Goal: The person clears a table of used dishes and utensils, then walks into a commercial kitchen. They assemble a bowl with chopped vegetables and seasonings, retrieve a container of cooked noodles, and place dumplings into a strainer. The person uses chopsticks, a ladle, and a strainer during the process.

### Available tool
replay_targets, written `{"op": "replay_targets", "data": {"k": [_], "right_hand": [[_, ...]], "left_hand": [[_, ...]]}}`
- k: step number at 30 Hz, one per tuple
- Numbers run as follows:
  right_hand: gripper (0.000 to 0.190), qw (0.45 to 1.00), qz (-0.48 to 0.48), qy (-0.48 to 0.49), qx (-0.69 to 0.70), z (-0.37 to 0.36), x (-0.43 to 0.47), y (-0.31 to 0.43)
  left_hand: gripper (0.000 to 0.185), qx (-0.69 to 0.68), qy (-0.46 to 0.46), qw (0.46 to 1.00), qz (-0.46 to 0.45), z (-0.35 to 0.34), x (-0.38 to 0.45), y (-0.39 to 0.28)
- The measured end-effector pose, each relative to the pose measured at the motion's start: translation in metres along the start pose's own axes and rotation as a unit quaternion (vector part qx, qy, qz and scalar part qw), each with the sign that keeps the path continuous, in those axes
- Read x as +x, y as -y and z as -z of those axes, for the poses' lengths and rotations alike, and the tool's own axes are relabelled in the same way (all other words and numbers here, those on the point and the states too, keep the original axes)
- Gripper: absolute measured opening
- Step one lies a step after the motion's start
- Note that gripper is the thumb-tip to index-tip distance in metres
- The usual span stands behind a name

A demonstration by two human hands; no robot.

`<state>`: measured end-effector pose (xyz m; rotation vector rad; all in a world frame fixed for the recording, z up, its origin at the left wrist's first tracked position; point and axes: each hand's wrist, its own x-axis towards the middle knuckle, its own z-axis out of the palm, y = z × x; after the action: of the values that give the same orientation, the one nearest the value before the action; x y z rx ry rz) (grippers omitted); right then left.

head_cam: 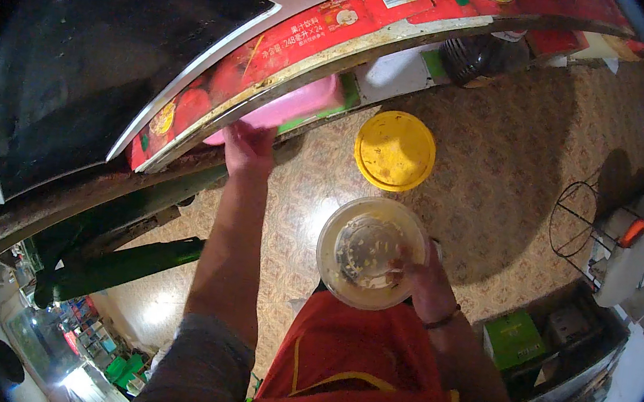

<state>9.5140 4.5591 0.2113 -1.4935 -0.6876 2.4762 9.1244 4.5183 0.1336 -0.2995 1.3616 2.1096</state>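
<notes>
A round translucent plastic container (366,254) with small pale bits on its inside is gripped at its right side by my right hand (424,275). My left hand (250,144) reaches under the edge of the counter and touches a pink plastic container (294,102), which is partly hidden by that edge. The fingers of my left hand are blurred and partly hidden, so their grip is unclear. Beyond the translucent container, a round yellow lid or bucket top (395,151) shows lower down. A red apron (364,355) with yellow trim covers my front.
The counter edge (326,55), lined with red printed cardboard, runs across the top left beside a black-topped appliance (123,59). Below it is a shelf with a dark ribbed object (475,57). A wire rack (576,221) and a green box (514,340) stand at the right.
</notes>
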Motion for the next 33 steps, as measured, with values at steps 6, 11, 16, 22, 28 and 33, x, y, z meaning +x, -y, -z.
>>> {"op": "replay_targets", "data": {"k": [6, 11, 16, 22, 28, 33], "right_hand": [[0.06, 0.999, -0.002, 0.01, 0.048, 0.01, -0.013, 0.013], [0.066, 0.995, 0.004, 0.069, 0.076, 0.018, -0.016, 0.022], [0.066, 0.99, -0.018, 0.132, -0.034, 0.009, 0.022, 0.041], [0.073, 0.97, 0.014, 0.207, -0.123, -0.038, 0.076, 0.076], [0.068, 0.948, 0.023, 0.285, -0.136, -0.06, 0.104, 0.105], [0.067, 0.953, 0.013, 0.275, -0.126, -0.059, 0.096, 0.105]], "left_hand": [[0.037, -0.009, -0.084, 0.994, 0.063, 0.033, -0.079, 0.012], [0.044, 0.083, -0.078, 0.989, 0.099, 0.055, -0.069, -0.013], [0.041, 0.184, -0.13, 0.972, 0.07, 0.078, -0.05, -0.054], [0.031, 0.335, -0.041, 0.939, 0.068, 0.078, -0.049, -0.081], [0.044, 0.406, -0.222, 0.886, 0.041, 0.066, -0.055, -0.09], [0.034, 0.312, -0.128, 0.941, 0.038, 0.049, -0.087, -0.094]]}}
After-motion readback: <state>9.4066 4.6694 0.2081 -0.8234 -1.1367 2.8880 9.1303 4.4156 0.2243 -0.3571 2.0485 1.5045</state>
